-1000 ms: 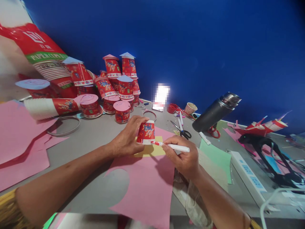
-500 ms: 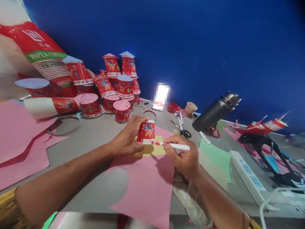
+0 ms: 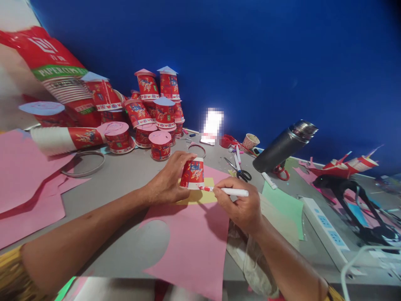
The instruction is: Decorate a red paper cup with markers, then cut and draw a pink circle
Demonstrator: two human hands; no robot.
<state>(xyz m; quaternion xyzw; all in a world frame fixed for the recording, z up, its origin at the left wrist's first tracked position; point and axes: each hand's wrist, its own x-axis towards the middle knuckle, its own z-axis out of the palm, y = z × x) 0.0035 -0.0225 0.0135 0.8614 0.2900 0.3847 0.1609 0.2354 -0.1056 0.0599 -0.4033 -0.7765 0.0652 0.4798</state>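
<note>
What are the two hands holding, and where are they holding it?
The left hand grips a red paper cup by its side; the right hand pinches a red marker near its tip.

We hold a red paper cup (image 3: 193, 173) in our left hand (image 3: 171, 177) and touch a marker (image 3: 233, 192) to its rim with our right hand (image 3: 239, 205).

Looks like a craft workspace from my feed, maybe a classroom or office; can't tell which. Grey tabletop (image 3: 122, 251) under both hands, blue partition (image 3: 266, 62) beyond. Decorated paper cups (image 3: 164, 113) stacked fwd-left of L hand (image 3: 169, 179), pink craft paper (image 3: 194, 246) below it; scissors (image 3: 242, 173) + markers (image 3: 238, 156) fwd of R hand (image 3: 239, 205), power strip (image 3: 326, 230) to its right.
</note>
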